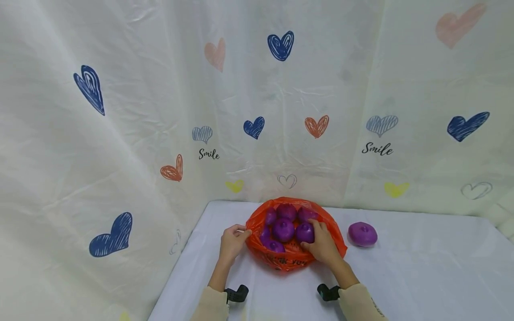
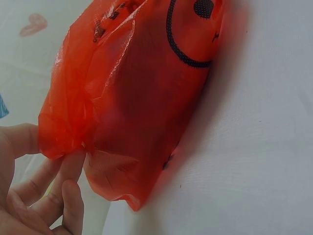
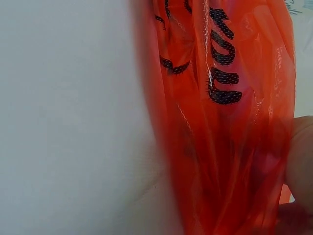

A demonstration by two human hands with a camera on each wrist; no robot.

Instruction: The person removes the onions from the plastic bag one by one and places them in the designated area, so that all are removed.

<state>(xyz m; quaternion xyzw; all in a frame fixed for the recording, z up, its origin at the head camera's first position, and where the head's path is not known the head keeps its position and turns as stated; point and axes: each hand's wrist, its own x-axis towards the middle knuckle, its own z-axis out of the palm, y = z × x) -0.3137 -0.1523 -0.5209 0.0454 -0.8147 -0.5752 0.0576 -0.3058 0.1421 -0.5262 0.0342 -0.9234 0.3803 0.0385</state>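
An orange plastic bag (image 1: 281, 261) lies open on the white table, with several purple round fruits (image 1: 283, 229) inside. My left hand (image 1: 243, 232) pinches the bag's left rim; in the left wrist view the thumb and fingers of that hand (image 2: 66, 152) bunch the orange film (image 2: 142, 98). My right hand (image 1: 310, 235) reaches over the bag's right rim, and its fingers and thumb curl round one purple fruit (image 1: 304, 232). The right wrist view shows mostly the bag's printed side (image 3: 225, 122), with a finger (image 3: 301, 161) at the right edge.
One more purple fruit (image 1: 362, 234) lies on the table (image 1: 421, 276) right of the bag. A heart-printed white curtain (image 1: 257, 111) hangs behind and along the left side. The table's left edge runs close to my left forearm.
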